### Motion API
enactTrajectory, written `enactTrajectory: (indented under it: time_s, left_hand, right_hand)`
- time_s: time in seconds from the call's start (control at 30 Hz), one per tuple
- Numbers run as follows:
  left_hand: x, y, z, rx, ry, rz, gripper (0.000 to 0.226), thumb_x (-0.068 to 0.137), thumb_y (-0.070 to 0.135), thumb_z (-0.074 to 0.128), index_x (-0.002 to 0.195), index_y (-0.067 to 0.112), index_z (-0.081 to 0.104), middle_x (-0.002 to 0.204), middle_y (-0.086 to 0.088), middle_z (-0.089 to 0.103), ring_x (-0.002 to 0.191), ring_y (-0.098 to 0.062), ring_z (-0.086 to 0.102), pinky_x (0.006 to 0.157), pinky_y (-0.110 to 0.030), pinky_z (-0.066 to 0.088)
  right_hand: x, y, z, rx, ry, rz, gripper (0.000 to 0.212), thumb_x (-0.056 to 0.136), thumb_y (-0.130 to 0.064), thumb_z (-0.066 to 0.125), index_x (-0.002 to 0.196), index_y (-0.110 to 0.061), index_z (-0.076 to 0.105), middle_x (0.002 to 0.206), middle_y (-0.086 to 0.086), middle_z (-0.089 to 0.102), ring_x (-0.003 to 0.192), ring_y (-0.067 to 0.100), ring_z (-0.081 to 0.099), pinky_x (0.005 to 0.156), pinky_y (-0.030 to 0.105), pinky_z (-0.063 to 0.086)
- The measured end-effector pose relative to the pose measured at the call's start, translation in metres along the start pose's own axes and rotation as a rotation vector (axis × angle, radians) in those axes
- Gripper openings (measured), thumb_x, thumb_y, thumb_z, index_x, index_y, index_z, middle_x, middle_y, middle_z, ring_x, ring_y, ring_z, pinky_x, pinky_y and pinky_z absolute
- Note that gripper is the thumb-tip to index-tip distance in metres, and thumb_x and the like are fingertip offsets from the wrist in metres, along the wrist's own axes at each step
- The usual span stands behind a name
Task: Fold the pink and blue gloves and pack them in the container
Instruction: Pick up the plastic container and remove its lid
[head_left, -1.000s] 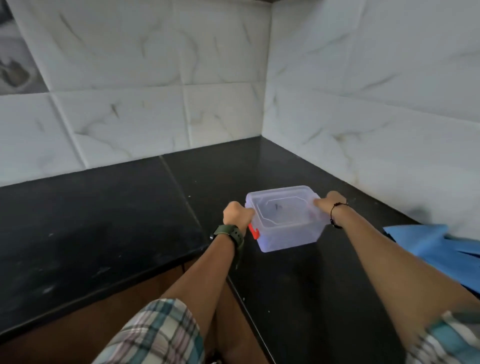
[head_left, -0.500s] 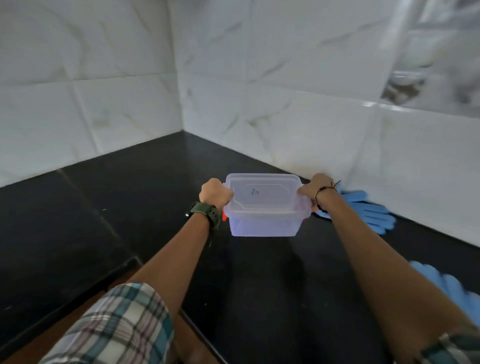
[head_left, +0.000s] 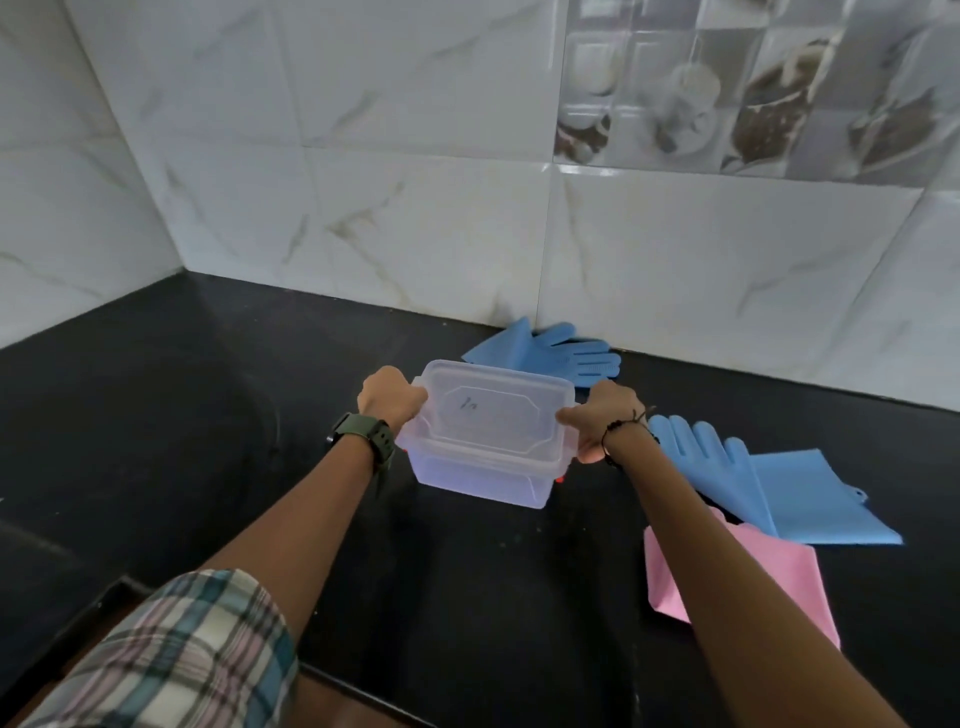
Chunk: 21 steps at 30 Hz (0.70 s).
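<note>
A clear plastic container (head_left: 483, 470) with its lid on and red clips is held over the black counter. My left hand (head_left: 390, 397) grips its left end and my right hand (head_left: 600, 415) grips its right end. One blue glove (head_left: 550, 351) lies flat behind the container, against the wall. A second blue glove (head_left: 763, 486) lies to the right, fingers pointing toward the container. A pink glove (head_left: 779, 582) lies nearer me, partly under that blue glove and partly hidden by my right forearm.
The black counter (head_left: 182, 415) runs into a corner on the left, with white marble-look tiled walls (head_left: 415, 208) behind. Its front edge (head_left: 104, 592) is at the lower left, with brown cabinet below.
The view has swung right along the counter while both hands carried the container that way. The blue gloves and the pink glove have come into view beside it.
</note>
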<state>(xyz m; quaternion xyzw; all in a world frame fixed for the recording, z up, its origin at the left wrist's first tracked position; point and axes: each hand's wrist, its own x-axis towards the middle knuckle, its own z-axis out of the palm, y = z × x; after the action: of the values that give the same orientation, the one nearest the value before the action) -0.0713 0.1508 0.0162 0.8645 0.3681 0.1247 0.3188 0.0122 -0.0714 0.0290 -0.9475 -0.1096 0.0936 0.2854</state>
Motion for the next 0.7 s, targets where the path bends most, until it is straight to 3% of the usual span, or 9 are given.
enactTrajectory:
  time_s: [0.13, 0.2, 0.27, 0.33, 0.4, 0.53, 0.63, 0.7]
  left_hand:
    - [0.0, 0.0, -0.007, 0.036, 0.008, 0.009, 0.045, 0.088, 0.016, 0.053, 0.049, 0.008, 0.033, 0.053, -0.004, 0.037, 0.058, -0.026, 0.042, 0.056, -0.035, 0.04]
    - [-0.001, -0.002, -0.008, 0.001, 0.004, -0.005, 0.043, 0.087, 0.012, 0.053, 0.05, 0.008, 0.032, 0.055, -0.004, 0.037, 0.052, -0.022, 0.038, 0.049, -0.028, 0.034]
    - [0.001, -0.005, -0.007, -0.065, -0.026, -0.026, 0.038, 0.084, 0.007, 0.053, 0.053, 0.009, 0.031, 0.058, -0.003, 0.035, 0.051, -0.018, 0.033, 0.049, -0.024, 0.03]
    - [0.0, -0.008, -0.008, -0.144, -0.072, -0.044, 0.033, 0.082, 0.008, 0.054, 0.057, 0.01, 0.034, 0.062, -0.004, 0.038, 0.06, -0.021, 0.039, 0.06, -0.029, 0.037]
    - [-0.002, -0.009, -0.012, -0.183, -0.11, -0.052, 0.029, 0.081, 0.011, 0.057, 0.058, 0.01, 0.039, 0.067, -0.006, 0.044, 0.07, -0.025, 0.047, 0.067, -0.033, 0.041]
    - [0.0, -0.009, -0.022, -0.222, -0.195, -0.083, 0.022, 0.077, 0.011, 0.061, 0.06, 0.003, 0.048, 0.069, -0.012, 0.052, 0.073, -0.028, 0.053, 0.067, -0.033, 0.044]
    - [0.003, -0.01, -0.03, -0.27, -0.291, -0.128, 0.019, 0.077, 0.012, 0.064, 0.087, -0.004, 0.063, 0.087, -0.018, 0.063, 0.079, -0.031, 0.063, 0.074, -0.036, 0.054]
    - [0.004, -0.009, -0.033, -0.259, -0.328, -0.148, 0.024, 0.078, 0.013, 0.066, 0.096, -0.003, 0.064, 0.092, -0.017, 0.068, 0.081, -0.03, 0.068, 0.073, -0.036, 0.058]
  right_hand:
    - [-0.004, -0.004, 0.009, 0.01, 0.03, 0.005, 0.034, 0.079, -0.03, 0.061, 0.056, -0.016, 0.04, 0.058, 0.003, 0.049, 0.059, 0.019, 0.053, 0.048, 0.024, 0.038]
    - [-0.006, -0.004, 0.011, 0.021, 0.07, 0.007, 0.035, 0.079, -0.028, 0.06, 0.054, -0.016, 0.039, 0.055, 0.003, 0.046, 0.051, 0.015, 0.046, 0.043, 0.022, 0.031]
    - [-0.007, -0.003, 0.013, 0.054, 0.071, 0.028, 0.034, 0.079, -0.027, 0.061, 0.055, -0.016, 0.039, 0.06, 0.005, 0.052, 0.054, 0.017, 0.051, 0.045, 0.023, 0.036]
    - [-0.009, -0.004, 0.015, 0.103, 0.035, 0.059, 0.031, 0.079, -0.027, 0.063, 0.059, -0.015, 0.041, 0.076, 0.012, 0.062, 0.071, 0.026, 0.065, 0.061, 0.03, 0.053]
    - [-0.01, -0.006, 0.014, 0.121, 0.012, 0.076, 0.03, 0.078, -0.026, 0.065, 0.062, -0.014, 0.042, 0.085, 0.014, 0.065, 0.081, 0.029, 0.068, 0.073, 0.036, 0.056]
    - [-0.01, -0.01, 0.01, 0.119, -0.003, 0.094, 0.032, 0.08, -0.03, 0.065, 0.063, -0.015, 0.042, 0.072, 0.008, 0.058, 0.071, 0.022, 0.06, 0.056, 0.027, 0.047]
    - [-0.012, -0.012, 0.008, 0.135, -0.002, 0.117, 0.032, 0.079, -0.029, 0.066, 0.063, -0.015, 0.042, 0.076, 0.008, 0.055, 0.066, 0.018, 0.055, 0.057, 0.027, 0.048]
    - [-0.012, -0.013, 0.006, 0.166, -0.018, 0.125, 0.03, 0.079, -0.028, 0.066, 0.064, -0.016, 0.042, 0.081, 0.011, 0.059, 0.076, 0.023, 0.063, 0.071, 0.032, 0.056]
